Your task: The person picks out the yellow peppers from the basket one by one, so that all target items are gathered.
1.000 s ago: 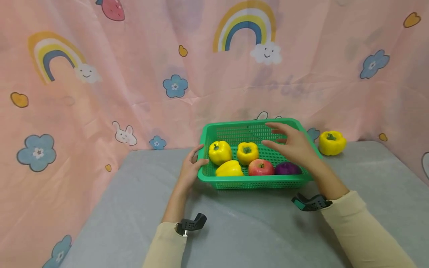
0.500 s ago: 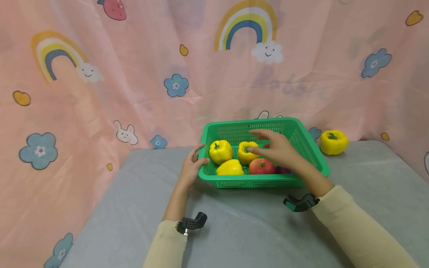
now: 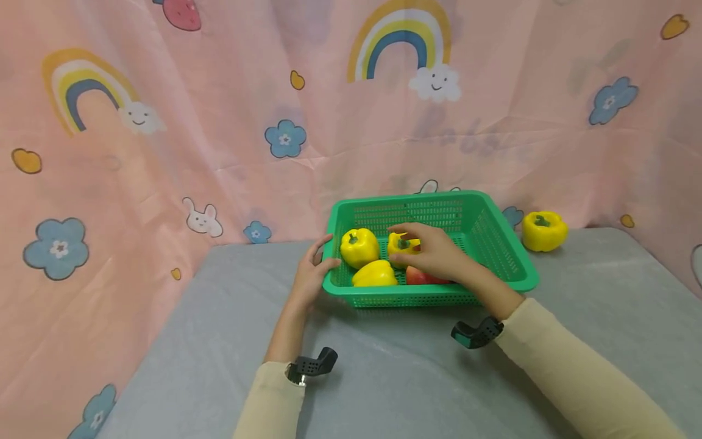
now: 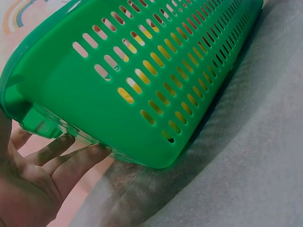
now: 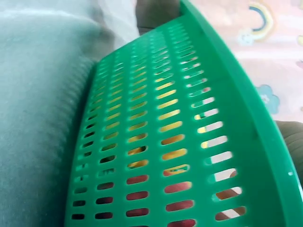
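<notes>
A green plastic basket (image 3: 433,291) stands on the grey table. My left hand (image 3: 308,277) holds its left end, thumb over the rim and fingers against the outer wall, as the left wrist view shows. Inside are a yellow bell pepper (image 3: 359,248) at the left, another yellow pepper (image 3: 375,274) lying in front of it, and a middle yellow bell pepper (image 3: 399,245) with a green stem. My right hand (image 3: 436,251) reaches over the front rim, its parted thumb and fingers on either side of the middle pepper. A red apple (image 3: 419,277) is partly hidden beneath that hand.
One more yellow bell pepper (image 3: 544,231) stands on the table (image 3: 384,372), right of the basket near the back edge. A pink patterned cloth (image 3: 241,122) hangs behind. Dark wrist cameras sit at both cuffs.
My right hand has moved left and slightly down inside the basket, from the right part to the middle bell pepper, now covering the purple item and part of the apple. My left hand stays put.
</notes>
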{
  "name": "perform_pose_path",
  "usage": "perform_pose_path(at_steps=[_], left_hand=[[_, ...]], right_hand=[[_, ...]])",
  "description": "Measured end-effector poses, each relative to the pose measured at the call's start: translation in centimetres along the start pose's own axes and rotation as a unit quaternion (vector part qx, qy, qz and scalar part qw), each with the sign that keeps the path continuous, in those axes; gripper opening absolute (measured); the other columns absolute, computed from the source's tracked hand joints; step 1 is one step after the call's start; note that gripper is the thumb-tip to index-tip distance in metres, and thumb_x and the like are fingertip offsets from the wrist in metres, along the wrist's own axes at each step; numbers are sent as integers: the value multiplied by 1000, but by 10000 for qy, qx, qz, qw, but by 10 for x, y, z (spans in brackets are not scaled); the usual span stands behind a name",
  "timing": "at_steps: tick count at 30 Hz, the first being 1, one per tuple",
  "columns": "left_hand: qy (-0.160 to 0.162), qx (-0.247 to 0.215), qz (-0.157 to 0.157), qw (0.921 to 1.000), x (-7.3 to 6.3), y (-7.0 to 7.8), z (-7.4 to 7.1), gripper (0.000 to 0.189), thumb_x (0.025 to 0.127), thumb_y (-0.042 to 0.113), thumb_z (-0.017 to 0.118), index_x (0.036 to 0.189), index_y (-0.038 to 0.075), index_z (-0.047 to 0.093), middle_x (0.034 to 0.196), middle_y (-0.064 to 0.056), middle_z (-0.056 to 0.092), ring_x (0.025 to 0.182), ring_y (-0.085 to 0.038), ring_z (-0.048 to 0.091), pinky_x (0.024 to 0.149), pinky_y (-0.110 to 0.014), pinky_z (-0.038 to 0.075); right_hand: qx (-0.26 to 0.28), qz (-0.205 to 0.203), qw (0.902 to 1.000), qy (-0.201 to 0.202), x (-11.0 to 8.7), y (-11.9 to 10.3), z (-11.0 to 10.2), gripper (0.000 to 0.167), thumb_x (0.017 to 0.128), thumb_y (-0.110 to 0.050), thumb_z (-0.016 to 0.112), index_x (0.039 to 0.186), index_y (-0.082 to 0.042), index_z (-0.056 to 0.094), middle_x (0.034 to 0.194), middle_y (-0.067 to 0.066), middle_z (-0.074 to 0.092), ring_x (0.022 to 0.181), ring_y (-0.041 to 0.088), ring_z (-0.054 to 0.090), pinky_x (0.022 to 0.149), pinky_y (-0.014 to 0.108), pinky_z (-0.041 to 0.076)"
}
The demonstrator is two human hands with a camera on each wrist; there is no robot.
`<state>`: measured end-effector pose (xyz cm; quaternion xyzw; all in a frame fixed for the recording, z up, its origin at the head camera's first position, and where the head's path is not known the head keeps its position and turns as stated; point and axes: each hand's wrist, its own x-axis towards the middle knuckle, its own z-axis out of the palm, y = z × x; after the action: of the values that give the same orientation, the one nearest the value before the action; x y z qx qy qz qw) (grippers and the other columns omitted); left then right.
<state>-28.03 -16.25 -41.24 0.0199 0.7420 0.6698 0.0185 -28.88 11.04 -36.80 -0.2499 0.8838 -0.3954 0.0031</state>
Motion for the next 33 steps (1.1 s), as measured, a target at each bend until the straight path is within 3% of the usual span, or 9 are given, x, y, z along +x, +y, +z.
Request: perform_pose_path(at_steps=[10,20,27,33], left_hand=[[-165,-138,-117,9997,1,-1,-2,62,96,14,59,155,27,41,147,-18,56,111,-42,67,78,-30,59],[-13,-30,43,10000,1,0,-1,61,94,13,60,150,30,46,140,-16,61,107,-36,70,83,-36,60],[3,12,84,10000,2,2,-1,60,94,15,60,150,32,46,140,-14,61,108,-34,69,83,-34,59],[-90,-62,22,9999,1,2,-2,61,94,13,60,152,28,45,142,-17,60,110,-38,68,83,-35,60]], right_hand=[[165,-22,9983,-563,5,-5,10,58,92,-24,74,143,-6,55,148,19,55,130,39,58,104,54,51],[163,139,9942,-1054,13,-6,15,59,90,-23,76,144,-7,55,150,18,52,134,41,55,107,53,49],[126,-27,9894,-1450,20,-6,18,57,86,-10,79,139,-5,59,146,18,55,135,44,54,104,51,51],[296,98,9862,-1625,22,-2,20,58,85,-4,78,140,-3,58,146,20,55,135,43,54,103,48,52]])
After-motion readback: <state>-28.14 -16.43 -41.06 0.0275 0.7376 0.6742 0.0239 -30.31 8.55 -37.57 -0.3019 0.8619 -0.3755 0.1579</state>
